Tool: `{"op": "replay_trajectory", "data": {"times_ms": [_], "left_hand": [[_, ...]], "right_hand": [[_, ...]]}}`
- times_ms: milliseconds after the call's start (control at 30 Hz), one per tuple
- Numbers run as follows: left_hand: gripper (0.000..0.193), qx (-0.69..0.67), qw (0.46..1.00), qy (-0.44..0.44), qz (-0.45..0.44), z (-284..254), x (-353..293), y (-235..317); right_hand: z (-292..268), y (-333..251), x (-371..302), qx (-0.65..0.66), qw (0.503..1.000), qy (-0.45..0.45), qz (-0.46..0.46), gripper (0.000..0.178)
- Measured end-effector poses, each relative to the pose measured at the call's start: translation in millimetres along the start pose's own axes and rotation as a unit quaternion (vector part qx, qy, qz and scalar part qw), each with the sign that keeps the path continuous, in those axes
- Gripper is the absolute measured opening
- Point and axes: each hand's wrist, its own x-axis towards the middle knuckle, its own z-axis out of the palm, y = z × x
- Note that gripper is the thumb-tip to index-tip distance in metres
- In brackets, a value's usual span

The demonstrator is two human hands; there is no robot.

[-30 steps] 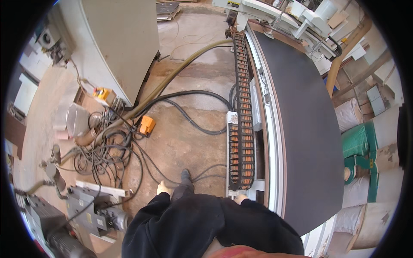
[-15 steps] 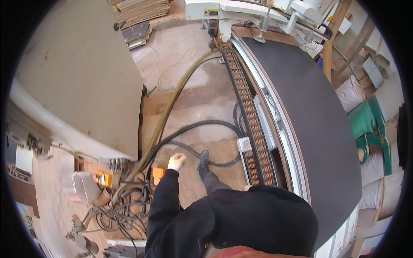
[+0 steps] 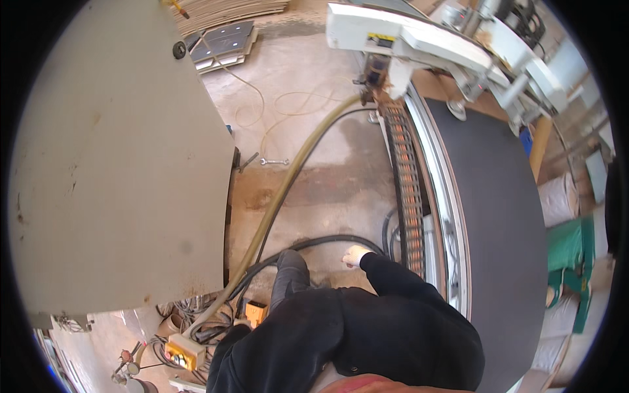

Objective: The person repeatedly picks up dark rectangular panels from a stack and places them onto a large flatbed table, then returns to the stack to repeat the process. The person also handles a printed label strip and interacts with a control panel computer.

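Head view, the only 1 marked now: the person is walking along a concrete floor (image 3: 327, 190) between a large grey panel (image 3: 111, 164) on the left and a dark flat machine bed (image 3: 498, 216) on the right. Compared with 0.5 s and 1.0 s ago, the view has swung forward and the person has advanced: the tangle of cables and the orange control box (image 3: 254, 313) that lay ahead on the left now sit near, beside the body, and the white gantry (image 3: 419, 39) at the far end shows much larger.

The right hand (image 3: 356, 256) swings out ahead of a black sleeve, just above a thick black cable (image 3: 327, 241) and near the cable chain (image 3: 406, 190) running along the bed's left edge. It holds nothing; the fingers look loosely curled, though the hand is too small to be sure. The left hand, which was forward 0.5 s ago, is out of sight now, so its fingers cannot be told. A dark shoe (image 3: 291, 262) steps forward on the floor.

A yellowish hose (image 3: 288, 190) runs from near left to the far gantry, and a small spanner (image 3: 275, 161) lies on the floor farther on. The change reads as plain walking toward the far end, with both hands free of any load so far as shown.
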Motion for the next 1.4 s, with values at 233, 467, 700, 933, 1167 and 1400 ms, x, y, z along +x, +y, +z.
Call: {"op": "replay_trajectory", "data": {"times_ms": [233,467,700,933,1167,1400], "left_hand": [[0.045,-0.202,0.975,-0.064,-0.063,-148.1,131.9,8.5],[0.054,-0.259,0.930,0.247,0.082,-580.6,340.6,62.7],[0.040,-0.766,0.458,0.297,0.339,-1038.5,378.0,199.1],[0.066,-0.856,0.173,0.322,0.367,-1320.0,412.4,207.3],[0.056,-0.859,0.011,0.495,0.133,-1420.8,492.8,118.2],[0.041,-0.798,0.018,0.598,0.069,-1419.3,493.6,131.6]], "right_hand": [[-195.0,-52.7,144.2,0.215,0.975,0.050,-0.022,0.016],[-371.9,-23.1,260.3,0.001,0.981,0.180,0.074,0.030],[-450.5,-3.3,340.3,0.075,0.983,0.047,0.159,0.039],[-574.2,51.8,523.1,-0.056,0.988,-0.063,0.129,0.041],[-878.1,19.5,746.5,-0.487,0.872,-0.047,-0.014,0.043],[-1159.5,-199.7,922.3,0.097,0.990,0.073,-0.071,0.020]]}}
